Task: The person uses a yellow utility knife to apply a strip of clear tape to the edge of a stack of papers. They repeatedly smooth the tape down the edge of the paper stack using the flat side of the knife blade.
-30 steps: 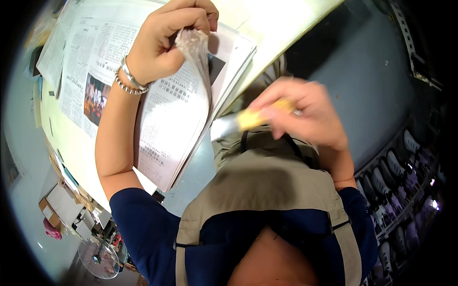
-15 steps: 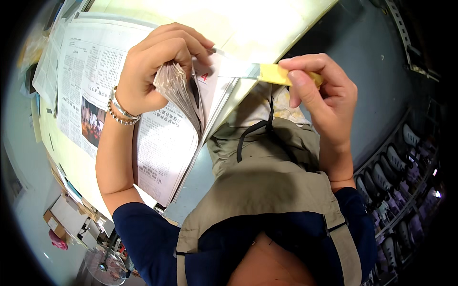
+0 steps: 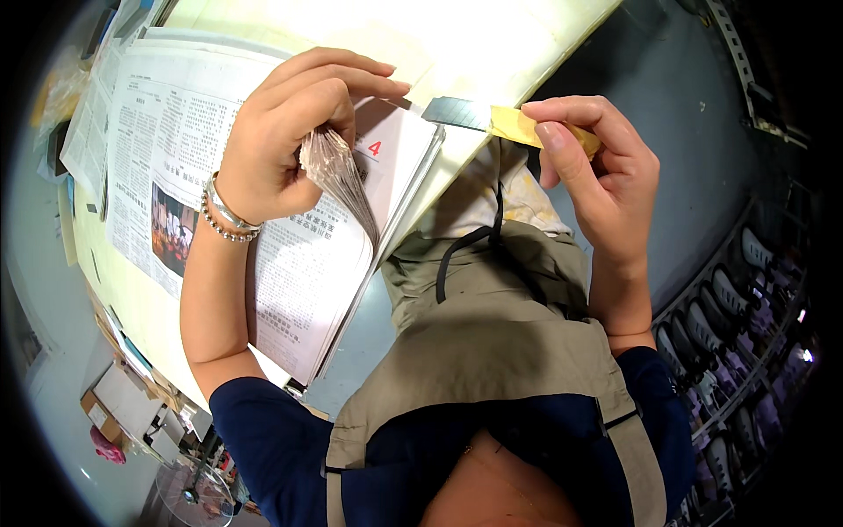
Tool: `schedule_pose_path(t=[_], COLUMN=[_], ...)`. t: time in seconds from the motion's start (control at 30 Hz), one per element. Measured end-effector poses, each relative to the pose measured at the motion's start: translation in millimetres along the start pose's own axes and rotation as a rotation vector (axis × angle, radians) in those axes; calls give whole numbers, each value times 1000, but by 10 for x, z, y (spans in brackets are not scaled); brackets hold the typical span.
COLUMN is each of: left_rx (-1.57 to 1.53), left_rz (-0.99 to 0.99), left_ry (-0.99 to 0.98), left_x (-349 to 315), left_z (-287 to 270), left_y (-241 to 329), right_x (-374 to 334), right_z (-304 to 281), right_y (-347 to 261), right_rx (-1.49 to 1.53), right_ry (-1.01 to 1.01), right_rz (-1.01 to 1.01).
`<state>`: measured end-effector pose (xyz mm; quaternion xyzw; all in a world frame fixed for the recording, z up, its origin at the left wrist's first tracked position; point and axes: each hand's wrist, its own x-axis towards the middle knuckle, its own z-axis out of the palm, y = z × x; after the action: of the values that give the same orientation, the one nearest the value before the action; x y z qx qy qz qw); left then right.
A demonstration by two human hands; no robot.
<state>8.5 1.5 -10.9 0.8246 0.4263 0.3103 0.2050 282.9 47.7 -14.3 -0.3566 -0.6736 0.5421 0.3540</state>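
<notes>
My left hand [image 3: 285, 132] is closed around a bent stack of thin, greyish-brown layered sheets [image 3: 338, 176], whose edges fan out below the thumb. Its upper fingers reach over a newspaper page with a red numeral. A thick pile of newspaper [image 3: 294, 299] lies under that hand, at the table's near edge. My right hand [image 3: 601, 162] pinches the yellow wrapped handle of a knife [image 3: 457, 112]. The flat, dark grey blade points left, just off the left fingertips and over the pile's right corner; whether it touches the paper I cannot tell.
The pale table [image 3: 492, 44] stretches away beyond the newspapers, its right edge slanting beneath the knife. At right stands a rack [image 3: 720, 325] with several shoe-like shapes. Boxes [image 3: 123, 391] and a round clear fan-like object [image 3: 193, 492] sit at lower left.
The knife has drawn slightly right and its blade has turned from bright to dark. My left upper fingers have straightened, and the hand has shifted a little right with the stack, now less spread.
</notes>
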Motion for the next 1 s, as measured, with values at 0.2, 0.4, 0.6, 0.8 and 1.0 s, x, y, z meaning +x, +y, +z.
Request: schedule_pose_path(t=[0.2, 0.4, 0.6, 0.8, 1.0], left_rx=[65, 140, 159, 165, 164], left_rz=[30, 97, 169, 130, 126], left_ry=[-30, 21, 24, 65, 56], left_x=[-5, 0, 3, 17, 8], left_z=[-62, -86, -147, -101, -102], left_y=[20, 65, 55, 114, 101], right_x=[2, -5, -4, -6, -8], right_z=[-4, 35, 1, -5, 17], right_y=[-6, -40, -139, -218, -242], right_rx=[-26, -8, -39, -115, -148], right_ry=[4, 70, 27, -1, -2], right_rz=[11, 8, -52, -125, -146])
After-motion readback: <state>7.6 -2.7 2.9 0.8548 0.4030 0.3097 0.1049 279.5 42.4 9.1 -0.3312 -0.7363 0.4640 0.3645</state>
